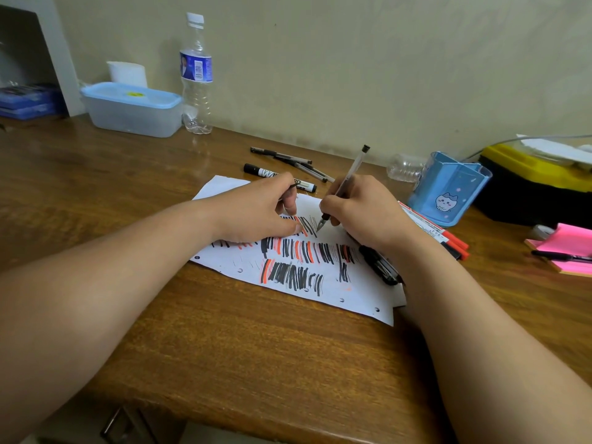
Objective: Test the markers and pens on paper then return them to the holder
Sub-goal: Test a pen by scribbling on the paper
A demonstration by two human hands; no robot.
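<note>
The right hand (368, 213) grips a clear-barrelled pen (354, 166) in a writing hold. The pen's tip touches the sheet of paper (352, 293) just right of a patch of thin black strokes, and its barrel slants up and away towards the wall. The left hand (256, 213) rests on the paper close beside it, thumb pressed flat on the sheet. Its fingers are curled round a pen cap (293, 186), of which only a thin dark clip shows (it is too small to make out more). The two hands are near each other but not touching.

The paper lies on a wooden desk (256, 347) and carries rows of black and orange-red strokes. A black marker (379, 265) lies on the sheet's right part, partly under the right wrist. Two red markers (448, 237) lie on the desk just beyond that wrist.

The blue pen holder (448, 187), which has a small cartoon cat on its front, stands to the right of the hands, next to the red markers. Nothing shows above its rim. Behind the left hand lies a black whiteboard marker (256, 170), and a loose cluster of pens (288, 158) lies farther back near the wall.

At the desk's back left stand a water bottle (196, 75) and a clear plastic box with a blue lid (131, 110). At the far right are a yellow-and-black case (528, 181) and a pink sticky-note pad (573, 238) with a dark pen (560, 256) on top.
</note>
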